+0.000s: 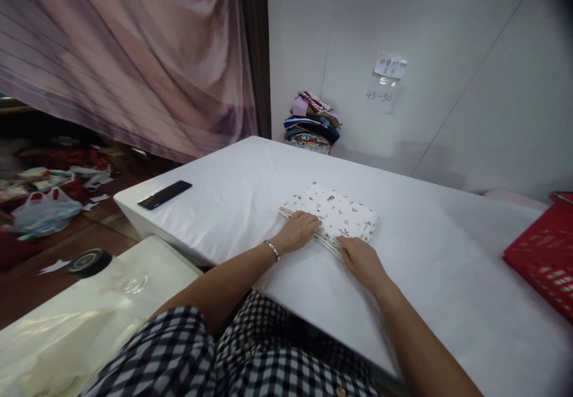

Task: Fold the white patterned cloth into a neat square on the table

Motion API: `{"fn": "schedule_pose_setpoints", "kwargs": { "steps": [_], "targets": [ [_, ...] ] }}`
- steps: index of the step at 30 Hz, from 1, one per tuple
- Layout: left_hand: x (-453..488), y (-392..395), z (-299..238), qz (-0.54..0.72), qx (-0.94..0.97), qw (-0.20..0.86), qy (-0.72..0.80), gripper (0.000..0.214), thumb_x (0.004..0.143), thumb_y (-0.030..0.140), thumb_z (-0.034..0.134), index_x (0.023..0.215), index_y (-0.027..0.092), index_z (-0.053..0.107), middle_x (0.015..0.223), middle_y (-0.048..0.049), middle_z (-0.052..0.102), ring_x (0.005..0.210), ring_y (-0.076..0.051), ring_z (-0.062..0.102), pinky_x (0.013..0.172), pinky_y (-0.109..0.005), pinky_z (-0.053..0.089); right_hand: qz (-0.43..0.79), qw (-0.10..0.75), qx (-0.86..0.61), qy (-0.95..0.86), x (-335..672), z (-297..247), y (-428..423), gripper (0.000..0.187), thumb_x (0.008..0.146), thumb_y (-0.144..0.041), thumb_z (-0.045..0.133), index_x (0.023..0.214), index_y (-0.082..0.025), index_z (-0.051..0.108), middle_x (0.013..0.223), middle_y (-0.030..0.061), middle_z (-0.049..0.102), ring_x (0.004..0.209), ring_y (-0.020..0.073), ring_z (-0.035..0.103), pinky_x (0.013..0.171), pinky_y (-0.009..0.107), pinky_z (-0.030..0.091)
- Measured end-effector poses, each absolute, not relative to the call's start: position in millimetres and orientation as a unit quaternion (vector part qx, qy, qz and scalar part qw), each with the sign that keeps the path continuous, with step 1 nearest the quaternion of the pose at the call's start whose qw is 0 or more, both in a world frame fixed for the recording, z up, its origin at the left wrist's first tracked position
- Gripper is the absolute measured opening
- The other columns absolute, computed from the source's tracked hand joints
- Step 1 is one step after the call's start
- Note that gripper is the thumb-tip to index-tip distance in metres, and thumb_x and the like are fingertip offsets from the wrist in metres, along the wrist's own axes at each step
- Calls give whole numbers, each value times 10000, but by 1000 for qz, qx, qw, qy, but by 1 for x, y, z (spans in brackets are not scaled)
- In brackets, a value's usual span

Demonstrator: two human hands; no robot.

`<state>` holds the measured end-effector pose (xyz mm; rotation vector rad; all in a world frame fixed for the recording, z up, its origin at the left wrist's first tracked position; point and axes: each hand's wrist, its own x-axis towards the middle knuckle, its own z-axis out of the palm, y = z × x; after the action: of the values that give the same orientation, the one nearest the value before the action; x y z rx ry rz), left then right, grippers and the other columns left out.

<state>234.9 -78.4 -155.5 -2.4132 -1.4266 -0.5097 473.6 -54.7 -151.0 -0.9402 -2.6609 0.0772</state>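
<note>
A folded white cloth with small dark prints [336,211] lies on the white table [250,176]. Both hands rest on its near edge. My left hand [299,230], a bracelet on its wrist, lies palm down on the left part of that edge with the fingers curled over it. My right hand [359,255] presses on the right part of the same edge, its fingers bent onto the cloth. Whether either hand grips the cloth or only presses on it does not show.
A black phone [165,194] lies near the table's left corner. A stack of folded clothes [312,123] stands at the far edge by the wall. A red basket [546,254] sits at the right. Plastic bags [45,212] lie on the floor at left.
</note>
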Motion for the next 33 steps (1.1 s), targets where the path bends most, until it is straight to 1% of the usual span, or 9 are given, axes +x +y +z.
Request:
{"fn": "schedule_pose_setpoints", "kwargs": {
  "steps": [3, 6, 9, 11, 15, 18, 22, 29, 33],
  "targets": [
    [235, -79, -159, -159, -835, 158, -503, 145, 872, 130, 466, 956, 168, 577, 917, -50, 642, 881, -175, 546, 858, -349, 376, 32, 179, -320, -930, 475, -155, -55, 346, 868, -129, 393, 1146, -181, 594, 949, 76, 683, 863, 206, 606, 742, 315, 458],
    [235, -78, -163, -146, -830, 163, -513, 122, 875, 137, 473, 898, 166, 589, 859, -51, 642, 842, -172, 546, 844, -343, 380, 38, 192, -306, -932, 475, -158, -54, 348, 841, -111, 410, 1120, -185, 604, 984, 78, 678, 887, 206, 603, 766, 322, 462],
    [235, -79, -166, -137, -830, 165, -515, 121, 875, 142, 480, 914, 165, 592, 878, -56, 645, 860, -174, 546, 846, -337, 379, 38, 191, -294, -936, 473, -158, -55, 339, 822, -117, 445, 1115, -176, 605, 1009, 87, 659, 911, 217, 588, 784, 337, 464],
    [234, -80, -166, -135, -832, 166, -512, 142, 872, 132, 482, 960, 165, 588, 923, -57, 645, 887, -175, 543, 861, -335, 372, 37, 197, -294, -934, 472, -158, -56, 326, 832, -139, 461, 1123, -178, 602, 1044, 93, 642, 932, 223, 576, 798, 343, 465],
    [227, -81, -164, -146, -815, 175, -533, 220, 868, 110, 471, 1059, 166, 567, 1018, -63, 634, 952, -185, 530, 899, -346, 356, 47, 215, -288, -932, 471, -161, -55, 300, 862, -150, 432, 1101, -168, 612, 1044, 99, 627, 953, 218, 563, 828, 340, 468],
    [220, -81, -163, -148, -794, 179, -562, 201, 874, 114, 458, 1030, 163, 574, 1003, -69, 630, 966, -192, 527, 907, -365, 351, 59, 217, -273, -935, 472, -164, -52, 294, 877, -155, 409, 1081, -172, 619, 1004, 94, 631, 938, 212, 569, 824, 338, 475],
    [211, -79, -165, -147, -784, 177, -577, 167, 869, 110, 452, 943, 160, 593, 928, -61, 630, 913, -189, 534, 879, -364, 373, 76, 223, -264, -935, 474, -167, -50, 296, 883, -178, 413, 1095, -206, 617, 1026, 84, 635, 966, 216, 576, 826, 349, 483],
    [206, -74, -166, -159, -801, 136, -561, 193, 837, 92, 478, 955, 166, 612, 939, -62, 648, 908, -173, 543, 875, -337, 397, 78, 199, -292, -932, 473, -160, -55, 300, 867, -170, 427, 1095, -211, 618, 1003, 76, 637, 937, 214, 574, 791, 343, 482],
    [201, -76, -160, -159, -812, 120, -548, 244, 828, 85, 481, 1010, 185, 608, 1003, -46, 657, 952, -168, 558, 905, -336, 383, 80, 193, -285, -935, 474, -157, -55, 304, 873, -171, 417, 1096, -215, 618, 1015, 72, 639, 947, 209, 575, 792, 335, 480]
  ]
}}
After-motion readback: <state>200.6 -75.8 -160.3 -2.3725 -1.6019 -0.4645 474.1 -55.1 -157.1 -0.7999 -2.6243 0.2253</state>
